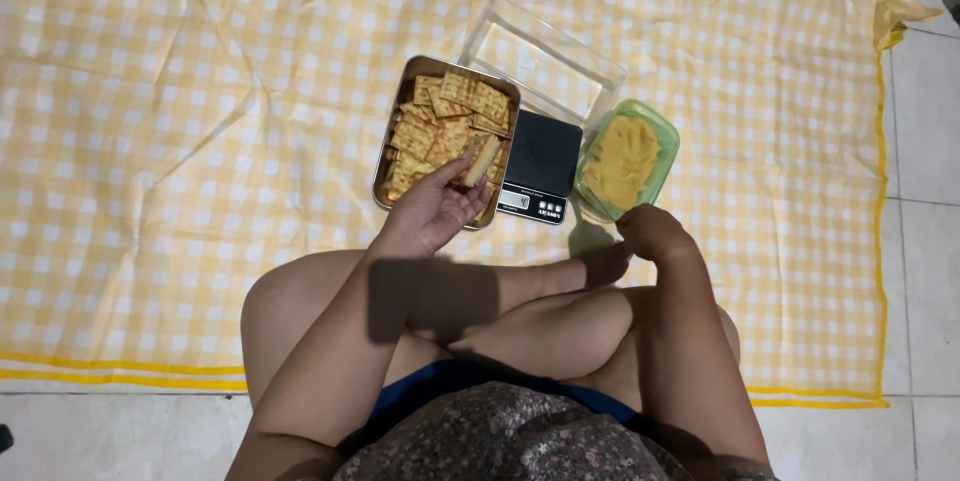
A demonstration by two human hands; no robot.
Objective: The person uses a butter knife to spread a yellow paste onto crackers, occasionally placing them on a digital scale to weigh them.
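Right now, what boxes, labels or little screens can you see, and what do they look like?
Metal tin: rectangular, silver, full of square crackers, under the left hand.
Kitchen scale: flat, black, beside the tin, with a small pale screen strip on its near edge.
Green tub: rounded, see-through green, holding yellow paste, right of the scale, near the right hand.
Clear container: empty, rectangular, behind the scale.

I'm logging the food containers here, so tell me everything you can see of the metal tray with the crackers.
The metal tray is a shiny rectangular pan with rounded corners and low walls, lying flat on the yellow checked cloth. It is nearly full of square golden crackers piled loosely. Its right side lies against the black scale. The left hand reaches over its near end, holding one cracker above it.
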